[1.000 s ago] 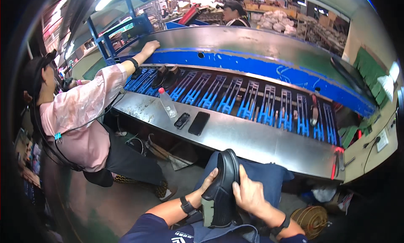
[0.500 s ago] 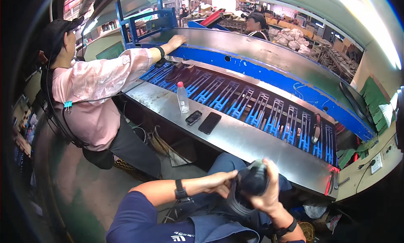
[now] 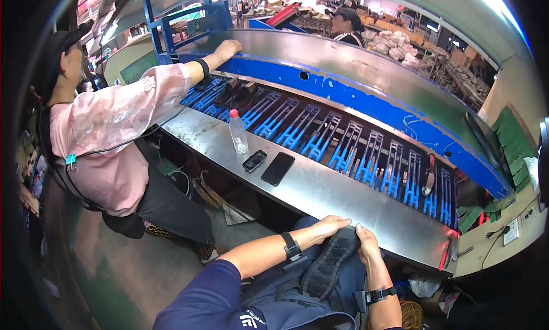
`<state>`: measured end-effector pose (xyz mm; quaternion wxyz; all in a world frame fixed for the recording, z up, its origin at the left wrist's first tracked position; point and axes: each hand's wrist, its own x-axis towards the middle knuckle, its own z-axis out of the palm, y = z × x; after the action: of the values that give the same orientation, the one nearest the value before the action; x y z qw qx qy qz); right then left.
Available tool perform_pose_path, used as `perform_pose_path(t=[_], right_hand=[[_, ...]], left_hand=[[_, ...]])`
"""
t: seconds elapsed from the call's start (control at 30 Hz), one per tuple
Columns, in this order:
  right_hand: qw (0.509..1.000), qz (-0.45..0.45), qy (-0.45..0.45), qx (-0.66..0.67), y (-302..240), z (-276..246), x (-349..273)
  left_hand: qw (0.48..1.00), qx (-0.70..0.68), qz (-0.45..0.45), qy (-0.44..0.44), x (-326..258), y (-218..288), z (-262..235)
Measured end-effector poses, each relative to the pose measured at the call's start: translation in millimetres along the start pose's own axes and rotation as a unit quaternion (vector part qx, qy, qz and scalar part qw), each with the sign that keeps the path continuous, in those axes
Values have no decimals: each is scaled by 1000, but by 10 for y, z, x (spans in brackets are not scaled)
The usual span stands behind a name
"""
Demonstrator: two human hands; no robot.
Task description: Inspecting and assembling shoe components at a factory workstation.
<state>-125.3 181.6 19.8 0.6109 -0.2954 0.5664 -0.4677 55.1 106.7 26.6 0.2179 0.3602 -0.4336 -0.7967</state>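
Note:
A dark shoe [image 3: 328, 266] rests over my lap with its patterned sole turned up. My left hand [image 3: 330, 227] is closed on the far end of it, from the left side. On the right side of that same end, my right hand [image 3: 366, 242] grips the edge, thumb near the sole. The fingers beneath the shoe are hidden. Just beyond my hands runs the metal edge of the workbench [image 3: 320, 193].
A clear bottle with red cap [image 3: 238, 134], a small black device [image 3: 254, 161] and a phone [image 3: 278, 169] sit on the bench. Behind them is a conveyor with blue racks [image 3: 343, 144], carrying dark shoes [image 3: 235, 94] at left. A co-worker in pink [image 3: 123, 118] stands left.
The shoe has turned so its sole faces up, lengthwise over my lap. Both hands have shifted to its far end. The view has tilted slightly; the co-worker's arm still reaches to the conveyor's top.

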Motion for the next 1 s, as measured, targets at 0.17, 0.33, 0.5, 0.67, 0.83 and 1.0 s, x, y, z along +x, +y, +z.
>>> perform_pose_path(t=[0.17, 0.33, 0.5, 0.67, 0.83, 1.0], right_hand=[[963, -47, -152, -220, -324, -35, -578], [770, -328, -342, -428, -160, 417, -1948], [732, -415, -289, -456, -150, 223, -1152], [833, -364, -206, -362, -395, 51, -784], [934, -223, -165, -223, -495, 50, -393], [956, -105, -79, -261, -368, 45, -69]], left_hand=[[968, 146, 137, -153, -556, 39, -4], [685, 481, 343, -426, -1856, 21, 283], [695, 495, 397, -337, -1213, 22, -28], [824, 375, 349, -243, -852, 219, -112], [953, 222, 171, -113, -536, 359, -168], [963, 235, 89, -91, -150, 332, -269]])
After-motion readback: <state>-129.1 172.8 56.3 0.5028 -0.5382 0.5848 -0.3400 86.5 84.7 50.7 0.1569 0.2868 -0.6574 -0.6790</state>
